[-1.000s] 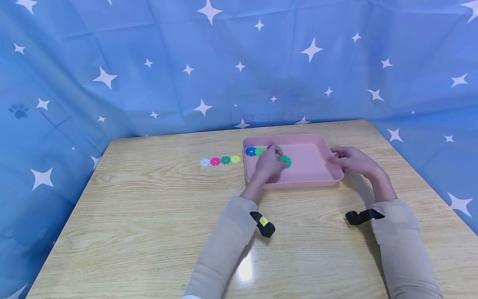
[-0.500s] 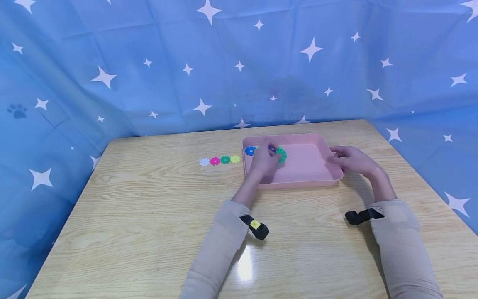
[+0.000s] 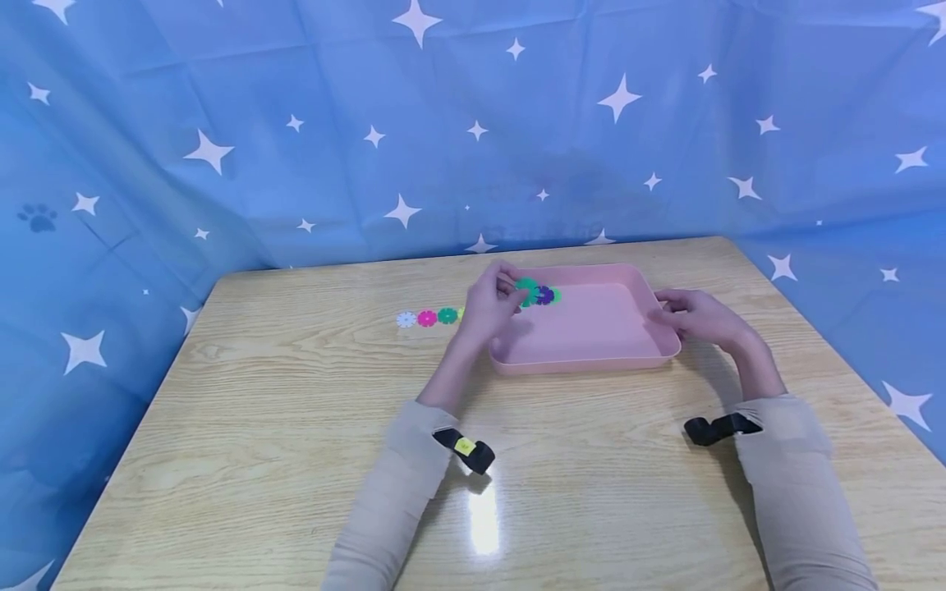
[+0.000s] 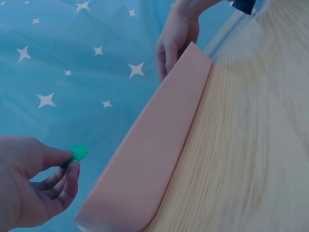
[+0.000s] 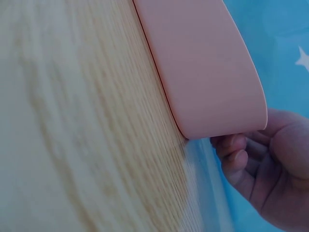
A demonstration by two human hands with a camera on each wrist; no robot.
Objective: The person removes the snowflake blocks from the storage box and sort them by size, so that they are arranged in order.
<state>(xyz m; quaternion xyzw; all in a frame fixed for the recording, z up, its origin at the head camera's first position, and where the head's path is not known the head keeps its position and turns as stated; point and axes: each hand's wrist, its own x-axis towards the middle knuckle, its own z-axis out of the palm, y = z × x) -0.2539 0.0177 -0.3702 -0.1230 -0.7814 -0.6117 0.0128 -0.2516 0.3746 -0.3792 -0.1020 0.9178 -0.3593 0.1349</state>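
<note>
My left hand (image 3: 488,305) pinches a green snowflake disc (image 4: 78,152) between thumb and fingers, raised over the left end of a pink tray (image 3: 584,364). Inside the tray, a purple disc (image 3: 544,295) and a light green disc (image 3: 557,296) lie near the back wall, just right of the held disc. The hand hides the tray's back left corner. My right hand (image 3: 698,317) grips the tray's right end, thumb at the rim and fingers curled against the outer wall (image 5: 207,87).
Left of the tray, a row of discs lies on the wooden table (image 3: 296,427): white (image 3: 406,320), pink (image 3: 427,318), dark green (image 3: 447,316) and a yellow one (image 3: 461,313) partly behind my left hand. A blue starred curtain (image 3: 332,164) hangs behind.
My left hand has carried the green disc leftward, from over the tray's middle to its left end, and now covers the blue disc. The right hand and tray have stayed put.
</note>
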